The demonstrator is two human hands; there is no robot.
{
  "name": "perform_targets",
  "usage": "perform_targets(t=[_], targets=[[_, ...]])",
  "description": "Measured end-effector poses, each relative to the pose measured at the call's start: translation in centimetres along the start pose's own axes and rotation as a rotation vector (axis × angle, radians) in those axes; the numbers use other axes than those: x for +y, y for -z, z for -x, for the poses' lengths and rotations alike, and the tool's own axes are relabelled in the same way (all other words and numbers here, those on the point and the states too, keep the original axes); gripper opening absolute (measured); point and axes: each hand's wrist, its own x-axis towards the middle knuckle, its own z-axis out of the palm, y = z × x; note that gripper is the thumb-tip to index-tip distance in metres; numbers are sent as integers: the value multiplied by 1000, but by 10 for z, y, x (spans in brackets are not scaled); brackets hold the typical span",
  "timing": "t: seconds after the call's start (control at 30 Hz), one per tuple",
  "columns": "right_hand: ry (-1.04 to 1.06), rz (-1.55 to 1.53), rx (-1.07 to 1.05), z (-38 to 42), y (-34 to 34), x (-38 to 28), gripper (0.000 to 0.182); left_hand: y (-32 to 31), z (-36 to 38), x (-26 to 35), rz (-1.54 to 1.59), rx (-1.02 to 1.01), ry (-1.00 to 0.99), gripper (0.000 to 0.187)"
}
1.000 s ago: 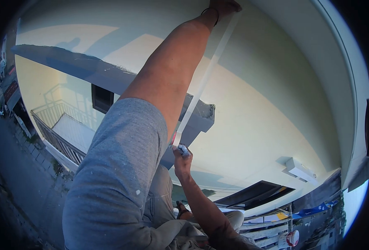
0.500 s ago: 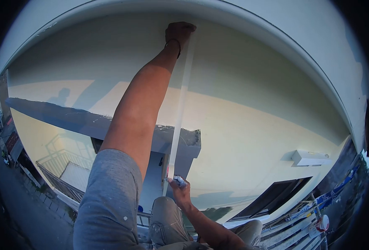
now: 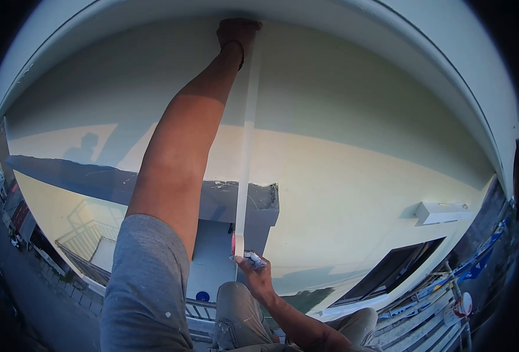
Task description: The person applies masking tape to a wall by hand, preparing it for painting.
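Note:
A long pale strip of masking tape (image 3: pixel 248 135) runs straight down in front of the cream wall (image 3: pixel 341 146). At its upper end, close under the curved overhang, my left hand (image 3: pixel 235 31) is closed, with its fingertips on the tape against the wall. Far below, my right hand (image 3: pixel 259 280) grips the tape roll (image 3: pixel 236 246), which shows a pinkish core. Something white and crumpled (image 3: pixel 254 259) lies at the fingers of that hand. The taut strip passes in front of the grey ledge (image 3: pixel 218 196).
Slatted boards (image 3: pixel 414 322) stand at the lower right with a white bucket (image 3: pixel 462 305) beside them. A white box-like fixture (image 3: pixel 443 213) juts from the wall above a dark window (image 3: pixel 388 271). A railing (image 3: pixel 83 259) and the street (image 3: pixel 31 293) lie far below at left.
The view has shifted a little, so my left hand and the strip appear slightly further left and up. Both hands keep their hold on the tape.

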Motion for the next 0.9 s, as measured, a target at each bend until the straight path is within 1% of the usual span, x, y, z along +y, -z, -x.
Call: perform_targets(t=[0.07, 0.17, 0.27, 0.33, 0.4, 0.47, 0.63, 0.7, 0.73, 0.8, 0.83, 0.9], targets=[[5, -8, -10, 0, 1, -3, 26, -3, -7, 0, -136, 6, -55, 30], [-5, 1, -13, 2, 3, -9, 27, -19, -37, -24, -552, 18, -296, 37], [-30, 18, -9, 2, 4, -14, 27, -29, -56, -39, -526, 14, -305, 41], [-24, -12, -18, 0, 4, -9, 26, -28, -55, -37, -550, 14, -328, 44], [-14, -24, -23, 0, 4, -7, 27, -25, -53, -33, -529, -5, -314, 46], [-7, -31, -26, -1, 3, -6, 27, -21, -49, -28, -449, -39, -255, 47], [4, -31, -23, 0, 3, -12, 28, -28, -64, -41, -538, 6, -319, 50], [3, -23, -26, 1, 4, -12, 28, -28, -62, -40, -476, -2, -269, 50], [3, -18, -29, 1, 4, -13, 28, -27, -59, -36, -411, -9, -198, 50], [2, -22, -27, 3, 3, -18, 31, -24, -53, -27, -402, -25, -117, 41], [2, -24, -25, 3, 3, -20, 32, -22, -50, -23, -458, -34, -108, 34], [11, -39, -20, 1, 2, -14, 32, -19, -42, -13, -522, -37, -99, 29]])
